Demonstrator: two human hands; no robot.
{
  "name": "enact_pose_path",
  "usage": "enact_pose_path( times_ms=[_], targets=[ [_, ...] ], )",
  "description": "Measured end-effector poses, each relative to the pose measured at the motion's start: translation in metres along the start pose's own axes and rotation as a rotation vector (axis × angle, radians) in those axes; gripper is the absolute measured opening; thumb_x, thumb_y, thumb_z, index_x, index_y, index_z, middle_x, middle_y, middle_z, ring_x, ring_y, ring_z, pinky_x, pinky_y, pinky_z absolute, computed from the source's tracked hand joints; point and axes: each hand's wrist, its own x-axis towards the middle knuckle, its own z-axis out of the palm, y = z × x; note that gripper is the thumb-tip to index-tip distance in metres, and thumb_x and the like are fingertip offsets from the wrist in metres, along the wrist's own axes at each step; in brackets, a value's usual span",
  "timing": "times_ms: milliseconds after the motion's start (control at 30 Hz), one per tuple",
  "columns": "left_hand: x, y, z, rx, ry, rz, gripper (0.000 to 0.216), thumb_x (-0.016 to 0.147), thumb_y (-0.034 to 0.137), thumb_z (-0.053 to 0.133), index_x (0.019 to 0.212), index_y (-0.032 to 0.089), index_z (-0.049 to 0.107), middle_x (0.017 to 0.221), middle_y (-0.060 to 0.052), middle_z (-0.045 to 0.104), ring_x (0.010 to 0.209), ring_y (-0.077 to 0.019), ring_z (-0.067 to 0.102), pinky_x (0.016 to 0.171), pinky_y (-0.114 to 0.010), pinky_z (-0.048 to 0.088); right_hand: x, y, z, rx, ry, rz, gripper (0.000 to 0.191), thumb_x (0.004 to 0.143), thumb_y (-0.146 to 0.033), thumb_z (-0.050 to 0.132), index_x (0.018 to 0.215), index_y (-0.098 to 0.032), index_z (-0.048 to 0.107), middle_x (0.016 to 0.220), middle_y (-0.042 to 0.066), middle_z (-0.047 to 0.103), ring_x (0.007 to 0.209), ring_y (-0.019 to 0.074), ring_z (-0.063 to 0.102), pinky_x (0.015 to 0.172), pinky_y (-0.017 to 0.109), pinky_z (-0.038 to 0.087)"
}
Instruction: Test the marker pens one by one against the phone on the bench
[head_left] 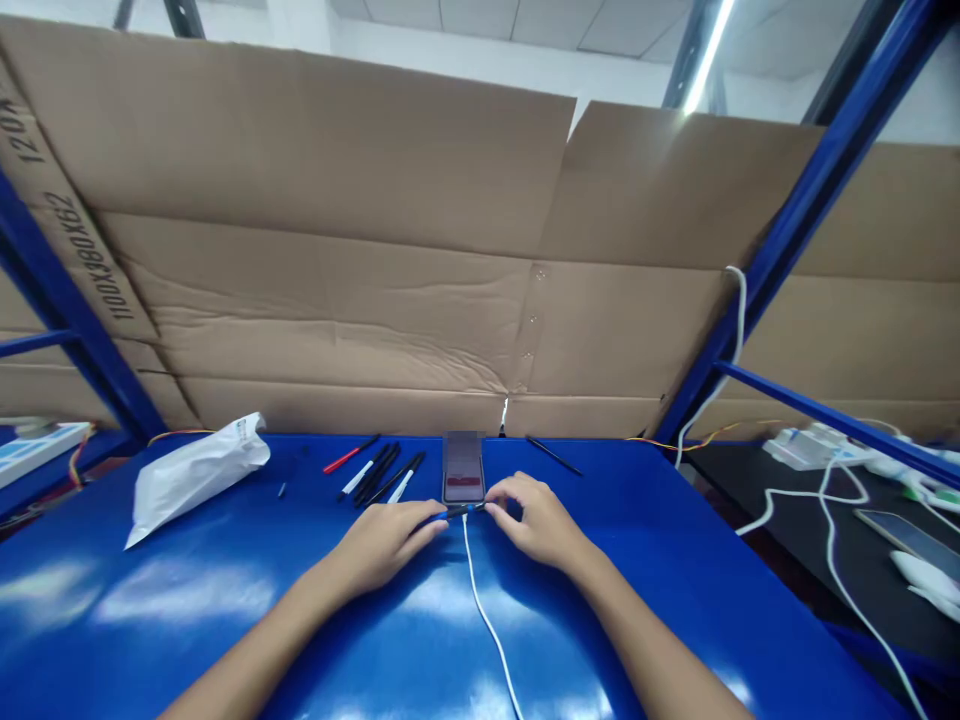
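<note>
Between my two hands a dark pen with a blue part [459, 512] lies crosswise, just in front of a phone [464, 470]. My left hand [386, 540] pinches the pen's left end between thumb and fingers. At its other end, the thumb and forefinger of my right hand [536, 518] close on the tip. A white cable [484, 610] runs from the phone's near edge toward me, passing under the pen. Several black and white pens [379, 472] lie left of the phone, beside a red pen [351, 454]. One black pen [555, 456] rests alone to the right.
A white plastic bag [196, 475] lies on the left of the blue table [360, 660]. Cardboard [337, 300] walls off the back between blue frame posts [810, 230]. On a black surface at right are white cables, a power strip [817, 447] and another phone [911, 540].
</note>
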Motion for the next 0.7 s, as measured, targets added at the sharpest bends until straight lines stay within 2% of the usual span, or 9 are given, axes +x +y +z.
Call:
enact_pose_path(
  times_ms=[67, 267, 533, 600, 700],
  targets=[
    [0.0, -0.001, 0.0, 0.008, -0.009, -0.006, 0.037, 0.11, 0.045, 0.038, 0.128, 0.028, 0.066, 0.127, -0.001, 0.075, 0.112, -0.0246, 0.072, 0.092, -0.03, 0.053, 0.001, 0.006, 0.003, -0.071, -0.039, 0.011, 0.011, 0.097, -0.02, 0.062, 0.098, -0.023, 0.073, 0.09, 0.003, 0.074, 0.087, 0.0207, 0.062, 0.083, 0.033, 0.044],
    [0.001, -0.004, 0.0, 0.027, -0.015, -0.011, 0.037, 0.11, 0.046, 0.039, 0.125, 0.028, 0.067, 0.126, -0.001, 0.075, 0.112, -0.0249, 0.072, 0.093, -0.031, 0.052, 0.001, 0.007, 0.013, -0.151, -0.124, 0.056, 0.007, 0.094, -0.019, 0.067, 0.099, -0.022, 0.07, 0.084, 0.002, 0.07, 0.086, 0.0211, 0.061, 0.077, 0.03, 0.045],
    [0.0, -0.003, -0.002, 0.035, -0.014, -0.028, 0.037, 0.11, 0.047, 0.039, 0.125, 0.029, 0.067, 0.125, -0.001, 0.075, 0.11, -0.0254, 0.072, 0.092, -0.031, 0.052, -0.002, 0.005, 0.016, -0.165, -0.111, -0.006, 0.005, 0.092, -0.017, 0.068, 0.095, -0.022, 0.068, 0.093, 0.004, 0.069, 0.088, 0.0206, 0.062, 0.099, 0.039, 0.045],
    [0.0, -0.002, -0.003, 0.044, -0.02, -0.039, 0.037, 0.11, 0.047, 0.038, 0.125, 0.029, 0.067, 0.124, 0.0, 0.076, 0.11, -0.0258, 0.072, 0.091, -0.031, 0.052, -0.001, 0.005, 0.016, -0.137, -0.087, -0.016, 0.005, 0.091, -0.017, 0.067, 0.093, -0.022, 0.068, 0.093, 0.005, 0.07, 0.09, 0.0214, 0.063, 0.096, 0.038, 0.046],
    [0.0, 0.0, -0.005, 0.05, -0.034, -0.055, 0.036, 0.11, 0.046, 0.038, 0.123, 0.029, 0.067, 0.119, 0.0, 0.077, 0.107, -0.0257, 0.073, 0.088, -0.031, 0.052, 0.002, 0.007, 0.012, -0.036, 0.041, 0.062, 0.007, 0.089, -0.016, 0.065, 0.084, -0.021, 0.067, 0.085, 0.003, 0.071, 0.082, 0.0201, 0.062, 0.081, 0.033, 0.047]
  ],
)
